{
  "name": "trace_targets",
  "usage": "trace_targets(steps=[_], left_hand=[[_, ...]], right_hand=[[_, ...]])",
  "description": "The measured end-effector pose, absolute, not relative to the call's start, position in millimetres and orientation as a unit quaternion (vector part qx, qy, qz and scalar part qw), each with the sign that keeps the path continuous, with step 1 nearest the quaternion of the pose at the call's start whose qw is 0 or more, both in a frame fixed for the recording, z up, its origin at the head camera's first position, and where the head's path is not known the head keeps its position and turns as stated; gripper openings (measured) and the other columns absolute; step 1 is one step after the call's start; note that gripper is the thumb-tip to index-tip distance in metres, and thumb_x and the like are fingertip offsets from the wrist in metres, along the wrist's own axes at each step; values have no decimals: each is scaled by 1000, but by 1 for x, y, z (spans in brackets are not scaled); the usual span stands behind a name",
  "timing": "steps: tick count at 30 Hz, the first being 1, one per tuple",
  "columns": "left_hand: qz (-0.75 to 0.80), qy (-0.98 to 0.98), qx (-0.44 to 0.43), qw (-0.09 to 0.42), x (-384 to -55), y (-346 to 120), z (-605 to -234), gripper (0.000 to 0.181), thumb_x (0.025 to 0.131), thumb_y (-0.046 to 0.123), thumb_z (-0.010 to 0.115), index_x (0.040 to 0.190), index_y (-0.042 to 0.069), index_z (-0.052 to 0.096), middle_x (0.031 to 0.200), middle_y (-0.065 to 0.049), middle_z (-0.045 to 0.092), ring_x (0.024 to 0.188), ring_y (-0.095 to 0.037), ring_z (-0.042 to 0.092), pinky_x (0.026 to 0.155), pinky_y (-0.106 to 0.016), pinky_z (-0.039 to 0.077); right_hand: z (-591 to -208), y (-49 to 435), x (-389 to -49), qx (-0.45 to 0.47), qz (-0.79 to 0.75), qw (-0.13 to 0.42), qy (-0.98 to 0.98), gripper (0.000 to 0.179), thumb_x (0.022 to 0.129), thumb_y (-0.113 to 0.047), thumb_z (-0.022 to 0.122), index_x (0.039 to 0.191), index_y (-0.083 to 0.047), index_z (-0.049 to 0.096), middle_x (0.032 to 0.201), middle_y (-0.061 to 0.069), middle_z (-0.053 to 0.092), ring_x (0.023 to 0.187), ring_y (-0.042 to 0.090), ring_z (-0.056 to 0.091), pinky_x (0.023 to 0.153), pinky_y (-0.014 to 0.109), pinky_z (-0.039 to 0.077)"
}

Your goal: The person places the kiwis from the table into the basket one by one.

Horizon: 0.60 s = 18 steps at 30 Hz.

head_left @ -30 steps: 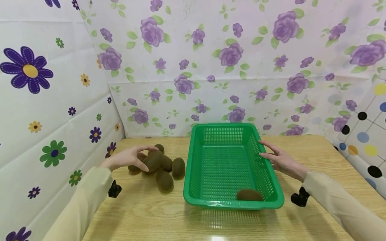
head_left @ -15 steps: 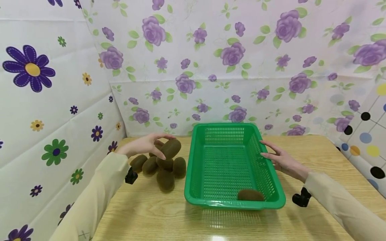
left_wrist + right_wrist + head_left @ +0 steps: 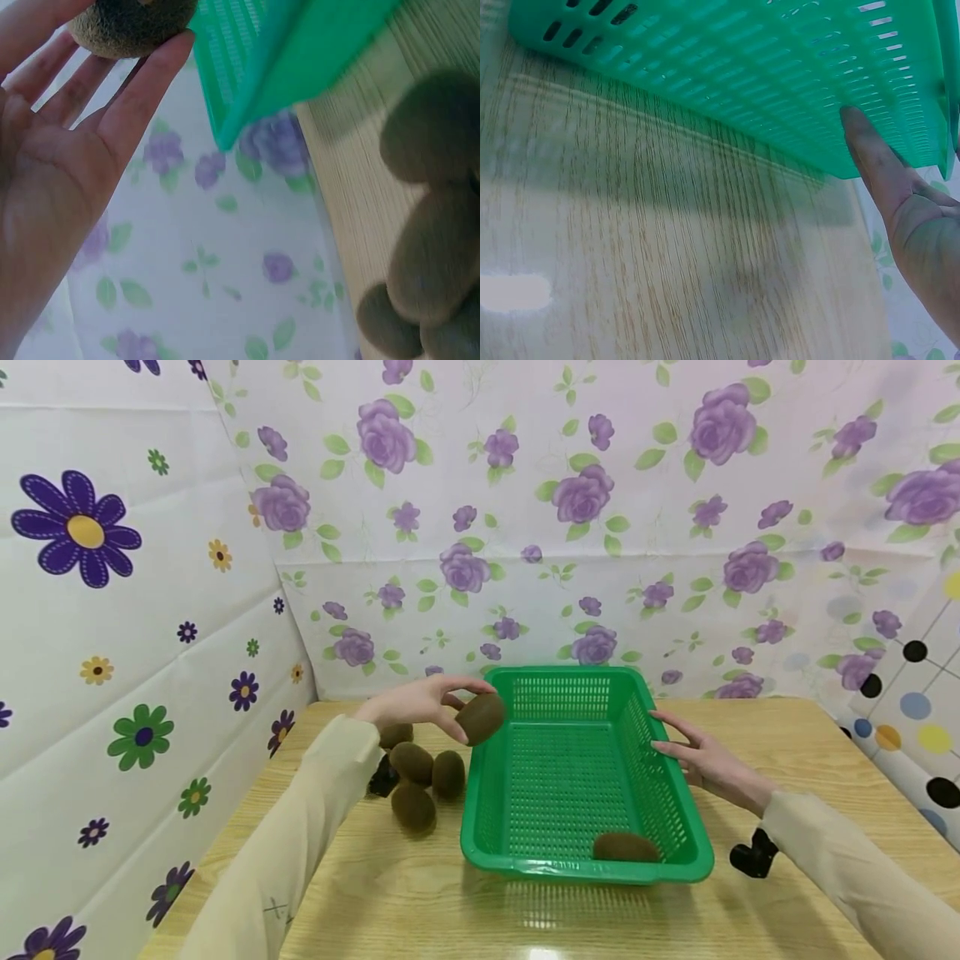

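Note:
My left hand [image 3: 420, 703] pinches a brown fuzzy kiwi [image 3: 481, 719] between thumb and fingertips, at the left rim of a green plastic basket [image 3: 472, 827]. From below, the left wrist view shows that kiwi [image 3: 135, 26] against the fingers, with the palm beneath it. My right hand [image 3: 712, 766] holds the basket's right rim, its thumb and a finger lying over the edge. In the right wrist view a digit of the right hand [image 3: 877, 161] presses the basket's slotted outer wall [image 3: 727, 82]. One kiwi [image 3: 625, 847] lies inside, at the near right corner.
Several kiwis [image 3: 414, 808] lie close together on the wooden table [image 3: 360, 893], left of the basket; my left wrist and sleeve hide part of the group. A flower-printed cloth [image 3: 525, 593] hangs behind the table, another flowered cloth [image 3: 150, 652] at the left.
My left hand has lifted a kiwi from the pile and carried it right to the basket's left rim. The right hand keeps its place on the basket.

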<state>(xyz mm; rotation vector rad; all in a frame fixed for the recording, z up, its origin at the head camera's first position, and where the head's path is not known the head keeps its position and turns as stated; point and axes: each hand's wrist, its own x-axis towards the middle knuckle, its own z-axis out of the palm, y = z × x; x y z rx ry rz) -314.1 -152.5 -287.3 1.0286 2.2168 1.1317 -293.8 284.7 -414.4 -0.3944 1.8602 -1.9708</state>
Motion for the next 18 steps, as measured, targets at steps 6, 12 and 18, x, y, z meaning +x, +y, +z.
trace_targets(steps=[6,12,18], left_hand=[[379,795,411,235,-320,-114,-293,72,71,2,76,135,10,43,132,-3,38,112,-24,44,85,-34,42],[358,783,432,269,-323,-76,-298,73,70,-3,75,135,8,43,132,-2,40,112,-19,43,87,-32,40],[352,770,449,285,-322,-43,-309,71,71,-6,74,134,6,43,129,-3,42,108,-18,46,84,-30,42]], right_hand=[[-414,286,-293,-136,-699,202,673,66,95,-15,49,147,-22,8,52,-5,28,48,18,18,54,33,33],[-414,287,-293,-133,-694,200,679,66,95,-16,49,147,-22,9,53,-4,27,48,18,18,59,32,40],[-414,287,-293,-129,-695,199,679,66,95,-17,49,147,-22,9,53,-4,26,48,17,19,56,32,39]])
